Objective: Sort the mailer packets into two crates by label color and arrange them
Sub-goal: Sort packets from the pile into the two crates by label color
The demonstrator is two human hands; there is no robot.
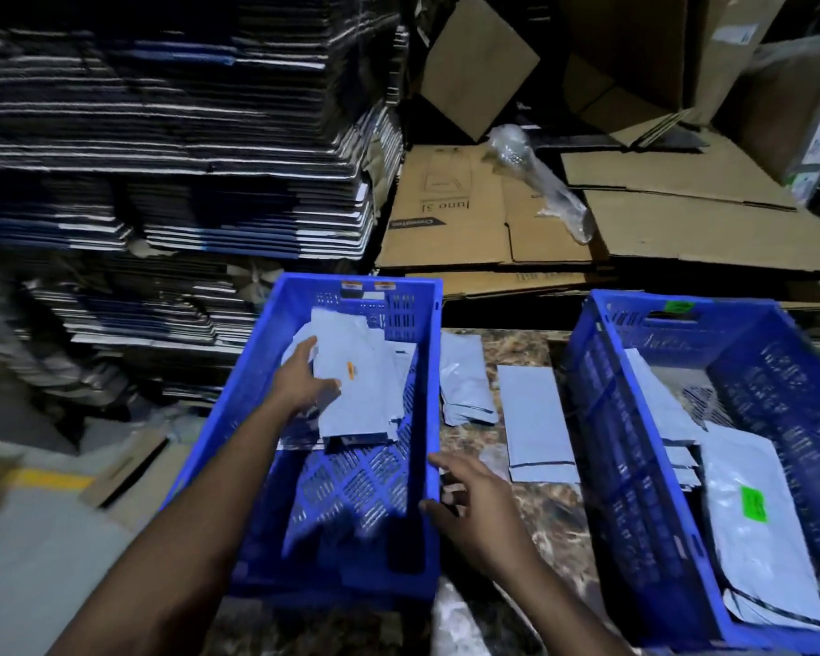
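Observation:
Two blue crates stand on a mottled floor. Inside the left crate point(427, 371) lies a stack of grey mailer packets point(361, 400); the top one bears an orange label point(351, 369). My left hand point(299, 378) holds this stack at its left edge, thumb on top. My right hand point(474, 504) hovers with spread fingers beside the left crate's right wall, holding nothing. The right crate point(602, 419) holds grey packets, one with a green label point(753, 502). Loose packets point(536, 419) and a small pile of packets point(465, 385) lie on the floor between the crates.
Tall stacks of flattened dark boxes point(162, 158) rise behind the left crate. Flattened brown cardboard point(564, 220) with a crumpled clear plastic wrap point(540, 182) lies behind both crates. A yellow floor line point(48, 480) runs at the left.

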